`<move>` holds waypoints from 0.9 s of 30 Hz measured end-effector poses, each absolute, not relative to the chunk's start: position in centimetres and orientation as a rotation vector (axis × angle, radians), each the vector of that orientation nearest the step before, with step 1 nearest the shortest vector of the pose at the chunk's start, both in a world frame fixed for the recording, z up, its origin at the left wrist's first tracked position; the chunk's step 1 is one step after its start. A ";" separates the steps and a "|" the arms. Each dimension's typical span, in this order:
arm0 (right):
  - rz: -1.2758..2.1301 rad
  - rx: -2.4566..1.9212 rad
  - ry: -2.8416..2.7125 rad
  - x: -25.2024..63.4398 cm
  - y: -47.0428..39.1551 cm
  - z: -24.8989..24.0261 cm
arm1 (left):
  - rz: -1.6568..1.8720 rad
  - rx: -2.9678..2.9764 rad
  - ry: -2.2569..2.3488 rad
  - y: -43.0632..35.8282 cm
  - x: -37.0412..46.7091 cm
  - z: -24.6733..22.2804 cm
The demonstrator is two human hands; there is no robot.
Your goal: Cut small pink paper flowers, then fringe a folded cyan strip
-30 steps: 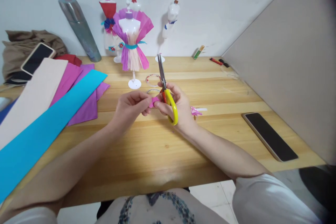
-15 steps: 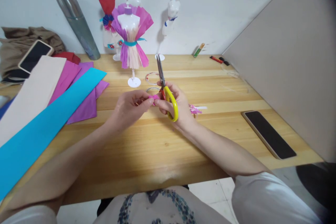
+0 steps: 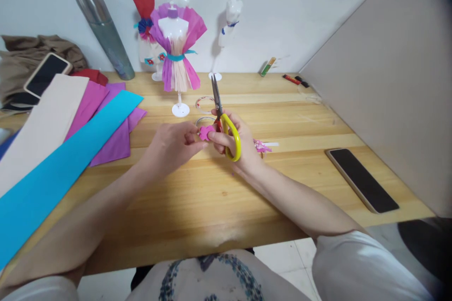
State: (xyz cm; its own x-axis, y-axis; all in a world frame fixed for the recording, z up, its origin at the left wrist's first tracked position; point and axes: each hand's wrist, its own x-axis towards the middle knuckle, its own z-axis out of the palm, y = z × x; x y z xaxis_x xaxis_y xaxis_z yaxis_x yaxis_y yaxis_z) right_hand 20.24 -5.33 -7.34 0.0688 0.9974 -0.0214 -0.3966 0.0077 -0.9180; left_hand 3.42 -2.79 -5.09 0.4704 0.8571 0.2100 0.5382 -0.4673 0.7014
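Note:
A small pink paper flower (image 3: 205, 132) with rounded petals is pinched at its right edge by my right hand (image 3: 238, 138). The same hand also holds a pair of scissors (image 3: 231, 137) with yellow handles, its dark blades pointing up and away from me. My left hand (image 3: 174, 146) is at the flower's left side, thumb below it and fingers apart; whether a fingertip touches it I cannot tell. Just beyond the hands lie two tape rolls (image 3: 205, 99), one partly hidden. Pink paper scraps (image 3: 262, 146) lie to the right of my right wrist.
Several small mannequins stand at the wall, the nearest in a purple and cream paper dress (image 3: 180, 70). Crepe paper strips (image 3: 70, 174) cover the left, near a phone (image 3: 47, 75) and a tall bottle (image 3: 106, 37). Another phone (image 3: 362, 180) lies right; a glue stick (image 3: 268, 67) at back.
My left fingers have parted and drawn slightly back from the pink flower, so more of its petals show. My right hand and the scissors have barely moved.

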 end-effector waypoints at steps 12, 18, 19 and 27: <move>1.377 -0.948 -0.735 20.2 -5.2 -8.0 | 0.740 2.558 1.269 -3.9 3.8 -5.9; 1.392 -0.960 -0.743 20.2 -5.4 -7.5 | 0.735 2.166 1.169 -4.0 4.3 -4.9; 1.389 -0.957 -0.751 20.2 -5.5 -7.4 | 0.742 2.026 1.148 -3.9 4.4 -4.8; 1.384 -0.963 -0.807 20.3 -5.7 -7.6 | 0.627 1.203 1.018 -2.5 4.2 -4.4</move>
